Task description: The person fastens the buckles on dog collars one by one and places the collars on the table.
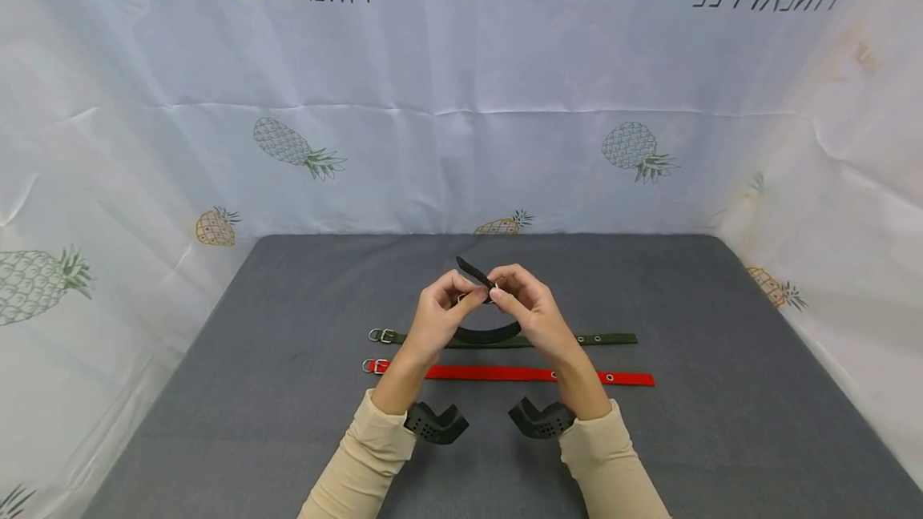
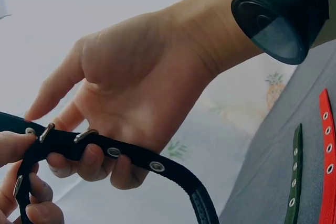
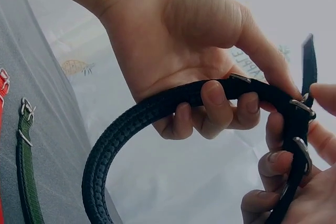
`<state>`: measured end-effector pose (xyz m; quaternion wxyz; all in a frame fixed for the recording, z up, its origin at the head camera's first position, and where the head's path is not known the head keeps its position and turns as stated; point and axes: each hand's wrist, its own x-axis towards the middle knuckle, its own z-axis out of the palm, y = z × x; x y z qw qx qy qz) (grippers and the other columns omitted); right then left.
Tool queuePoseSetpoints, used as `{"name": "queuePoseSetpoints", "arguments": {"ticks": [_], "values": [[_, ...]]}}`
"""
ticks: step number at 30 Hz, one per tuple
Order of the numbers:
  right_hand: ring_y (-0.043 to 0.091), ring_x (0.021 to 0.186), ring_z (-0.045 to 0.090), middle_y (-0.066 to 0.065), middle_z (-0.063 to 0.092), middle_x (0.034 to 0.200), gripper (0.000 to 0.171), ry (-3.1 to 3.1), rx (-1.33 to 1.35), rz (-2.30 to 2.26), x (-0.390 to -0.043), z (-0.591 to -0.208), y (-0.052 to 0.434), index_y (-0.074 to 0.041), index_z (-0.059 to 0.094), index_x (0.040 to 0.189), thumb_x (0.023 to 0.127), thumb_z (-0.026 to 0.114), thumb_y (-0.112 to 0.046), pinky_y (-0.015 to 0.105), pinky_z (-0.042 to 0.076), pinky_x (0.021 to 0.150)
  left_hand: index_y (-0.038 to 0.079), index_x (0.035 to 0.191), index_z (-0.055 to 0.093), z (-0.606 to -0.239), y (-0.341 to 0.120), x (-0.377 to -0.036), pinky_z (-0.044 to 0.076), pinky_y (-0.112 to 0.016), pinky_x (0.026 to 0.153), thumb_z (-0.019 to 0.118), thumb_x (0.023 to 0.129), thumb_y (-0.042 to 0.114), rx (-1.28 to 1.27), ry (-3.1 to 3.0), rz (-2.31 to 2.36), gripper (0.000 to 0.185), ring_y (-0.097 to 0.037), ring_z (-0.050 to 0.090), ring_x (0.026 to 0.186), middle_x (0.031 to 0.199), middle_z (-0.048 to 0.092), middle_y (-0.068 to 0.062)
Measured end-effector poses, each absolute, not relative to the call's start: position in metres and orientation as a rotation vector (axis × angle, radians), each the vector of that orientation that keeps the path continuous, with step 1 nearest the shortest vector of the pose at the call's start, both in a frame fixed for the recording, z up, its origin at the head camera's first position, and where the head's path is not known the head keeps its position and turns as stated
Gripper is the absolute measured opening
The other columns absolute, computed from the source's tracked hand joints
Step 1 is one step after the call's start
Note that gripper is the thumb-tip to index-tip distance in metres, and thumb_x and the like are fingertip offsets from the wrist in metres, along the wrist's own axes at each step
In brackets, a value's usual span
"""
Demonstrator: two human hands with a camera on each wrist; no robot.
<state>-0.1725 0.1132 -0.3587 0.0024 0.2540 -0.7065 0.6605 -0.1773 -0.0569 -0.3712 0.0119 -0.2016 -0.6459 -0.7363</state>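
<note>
Both hands hold a black dog collar (image 1: 487,335) bent into a loop above the table. My left hand (image 1: 436,315) pinches it near the metal buckle (image 3: 302,106), its other fingers curled under the band in the right wrist view. Opposite, my right hand (image 1: 534,307) grips the stretch with metal eyelets (image 2: 156,166), thumb and fingertip at the buckle. The strap's free end (image 1: 470,269) sticks out past the buckle, up and to the left. Below the hands lie a green collar (image 1: 613,339) and a red collar (image 1: 490,373), both stretched out flat, partly hidden by the hands and forearms.
A grey cloth (image 1: 288,423) covers the table. The green and red collars lie side by side, buckles to the left and eyelets to the right. A white curtain (image 1: 461,166) with pineapple prints hangs behind and at both sides. Black camera mounts (image 1: 436,424) sit on both wrists.
</note>
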Motion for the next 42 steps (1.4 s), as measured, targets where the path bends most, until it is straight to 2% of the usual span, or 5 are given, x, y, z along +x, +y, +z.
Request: {"name": "queuePoseSetpoints", "arguments": {"ticks": [3,12,22,30,42], "values": [[0.008,0.087,0.05,-0.013,0.055,0.094,0.024,-2.271,0.718,2.06,-0.173,-0.359,0.113,0.001,0.053,0.114,0.103,0.044,-0.018,0.03,0.044,0.079,0.018,0.082,0.062,-0.371,-0.057,-0.178,0.048,-0.019,0.081,0.067,0.091,0.016,-0.618,-2.016,-2.295,0.01,-0.005,0.054,0.084,0.087,0.06,0.013],[0.008,0.076,0.048,-0.011,0.053,0.085,0.02,-2.272,0.647,2.05,-0.174,-0.359,0.112,0.003,0.055,0.108,0.101,0.046,-0.013,0.027,0.045,0.071,-0.009,0.093,0.059,-0.371,-0.057,-0.176,0.049,-0.02,0.082,0.065,0.091,0.01,-0.676,-2.066,-2.216,0.02,-0.005,0.055,0.086,0.089,0.06,0.014],[0.008,0.081,0.05,-0.014,0.058,0.092,0.016,-2.232,0.577,2.085,-0.175,-0.358,0.12,-0.003,0.056,0.107,0.101,0.045,-0.012,0.024,0.046,0.073,-0.003,0.113,0.06,-0.368,-0.061,-0.176,0.05,-0.022,0.089,0.065,0.092,0.014,-0.762,-2.216,-2.132,0.027,-0.002,0.059,0.094,0.112,0.061,-0.024],[0.007,0.084,0.049,-0.013,0.057,0.096,0.02,-2.113,0.584,2.207,-0.176,-0.358,0.125,-0.023,0.057,0.099,0.1,0.042,-0.009,0.024,0.043,0.074,0.0,0.12,0.06,-0.369,-0.063,-0.179,0.052,-0.019,0.086,0.067,0.09,0.014,-0.822,-2.202,-2.096,0.033,-0.007,0.062,0.1,0.118,0.062,-0.024],[0.01,0.075,0.05,-0.009,0.055,0.088,0.02,-1.982,0.576,2.307,-0.178,-0.357,0.123,-0.019,0.055,0.098,0.103,0.037,-0.014,0.022,0.043,0.073,0.0,0.125,0.059,-0.371,-0.064,-0.18,0.053,-0.025,0.093,0.063,0.093,0.011,-0.799,-2.181,-2.011,0.034,-0.001,0.059,0.105,0.123,0.061,-0.022]]}}
